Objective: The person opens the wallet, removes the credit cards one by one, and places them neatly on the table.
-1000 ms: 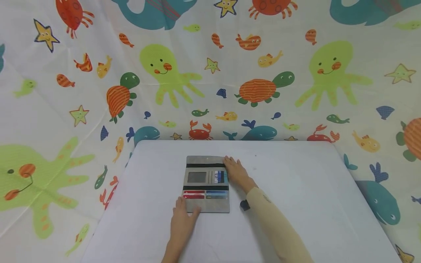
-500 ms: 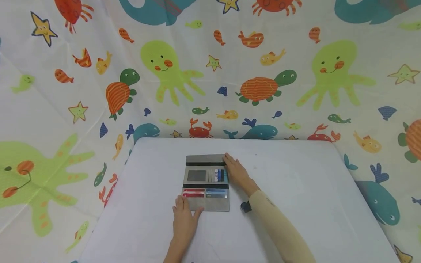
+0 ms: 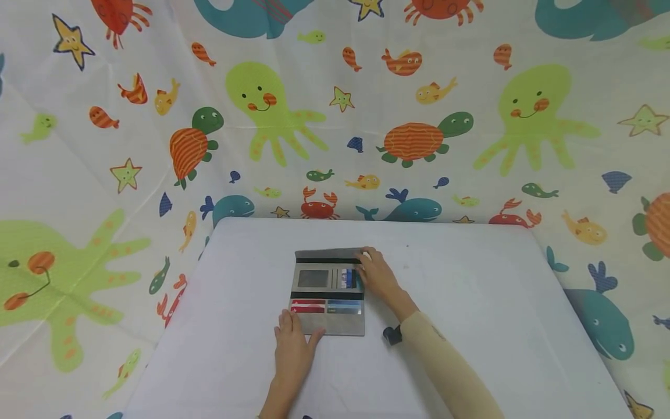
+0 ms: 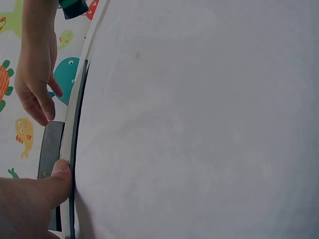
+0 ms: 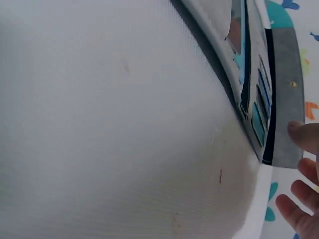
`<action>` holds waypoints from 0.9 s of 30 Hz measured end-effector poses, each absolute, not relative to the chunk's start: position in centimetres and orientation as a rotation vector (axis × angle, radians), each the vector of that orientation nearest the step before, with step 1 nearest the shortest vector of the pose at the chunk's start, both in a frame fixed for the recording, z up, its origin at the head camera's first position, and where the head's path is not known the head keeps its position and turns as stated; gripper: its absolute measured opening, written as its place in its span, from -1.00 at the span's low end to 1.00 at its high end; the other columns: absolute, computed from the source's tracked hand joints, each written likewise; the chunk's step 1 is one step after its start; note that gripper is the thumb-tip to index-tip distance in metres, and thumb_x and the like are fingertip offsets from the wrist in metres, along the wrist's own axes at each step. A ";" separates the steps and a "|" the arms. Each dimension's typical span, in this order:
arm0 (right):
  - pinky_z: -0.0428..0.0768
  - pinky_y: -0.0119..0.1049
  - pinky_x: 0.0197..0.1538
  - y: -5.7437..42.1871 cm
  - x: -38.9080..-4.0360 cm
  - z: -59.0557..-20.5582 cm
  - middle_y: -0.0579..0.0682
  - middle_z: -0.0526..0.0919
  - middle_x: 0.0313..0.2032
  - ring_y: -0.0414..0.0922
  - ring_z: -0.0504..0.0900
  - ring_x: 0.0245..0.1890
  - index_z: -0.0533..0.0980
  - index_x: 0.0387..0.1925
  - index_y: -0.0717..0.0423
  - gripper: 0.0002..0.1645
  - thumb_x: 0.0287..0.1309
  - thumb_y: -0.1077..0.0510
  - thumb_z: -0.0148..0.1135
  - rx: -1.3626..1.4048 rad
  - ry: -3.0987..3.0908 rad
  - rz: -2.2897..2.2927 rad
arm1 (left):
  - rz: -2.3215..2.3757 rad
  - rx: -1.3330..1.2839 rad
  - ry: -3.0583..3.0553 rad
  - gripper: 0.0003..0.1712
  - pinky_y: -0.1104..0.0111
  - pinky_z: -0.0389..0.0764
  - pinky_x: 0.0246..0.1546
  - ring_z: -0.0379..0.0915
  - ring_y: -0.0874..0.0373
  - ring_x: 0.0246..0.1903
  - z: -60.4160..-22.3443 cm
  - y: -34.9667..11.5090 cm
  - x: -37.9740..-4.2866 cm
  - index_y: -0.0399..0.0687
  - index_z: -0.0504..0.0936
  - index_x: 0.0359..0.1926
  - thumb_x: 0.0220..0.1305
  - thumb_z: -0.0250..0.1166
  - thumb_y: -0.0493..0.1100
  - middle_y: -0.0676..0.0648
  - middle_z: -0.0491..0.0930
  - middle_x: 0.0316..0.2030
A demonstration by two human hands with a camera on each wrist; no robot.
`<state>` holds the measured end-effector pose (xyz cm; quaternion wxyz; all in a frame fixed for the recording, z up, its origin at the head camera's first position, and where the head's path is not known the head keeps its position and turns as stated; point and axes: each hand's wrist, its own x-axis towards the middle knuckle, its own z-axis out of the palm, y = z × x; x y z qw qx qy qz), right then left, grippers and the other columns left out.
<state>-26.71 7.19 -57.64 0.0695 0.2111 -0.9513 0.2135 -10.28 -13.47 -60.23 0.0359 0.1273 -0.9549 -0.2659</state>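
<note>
A grey long wallet [image 3: 340, 326] lies unfolded on the white table, cards showing in its slots. Its far flap [image 5: 286, 94], with a small snap stud, is raised from the tabletop. My right hand [image 3: 378, 273] pinches this flap near its right corner, thumb on the inner side; the other fingers are spread below. At the near left corner rests my left hand [image 3: 294, 349], fingers relaxed along the left edge and thumb by the front edge. The left thumb [image 4: 61, 174] presses on the wallet's edge in the left wrist view.
The white table [image 3: 471, 291] stretches out around the wallet. Behind and at the sides hangs a curtain [image 3: 335, 134] printed with sea animals. A small black device [image 3: 392, 335] sits at the right wrist.
The wallet's far flap has tilted up from lying flat. My right hand's fingers have curled at its corner. The left hand has stayed at the near left corner.
</note>
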 end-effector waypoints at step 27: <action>0.60 -0.36 -0.21 7.2 -20.2 -57.4 -0.13 0.54 -0.33 -0.26 0.47 -0.36 0.55 -0.26 0.06 -0.80 0.19 0.07 0.40 0.705 -3.189 0.918 | -0.809 0.360 -2.893 0.21 -0.27 0.12 0.43 0.04 -0.45 0.46 -60.1 -13.2 -10.1 -0.60 0.21 0.38 0.08 0.46 0.29 -0.56 0.13 0.42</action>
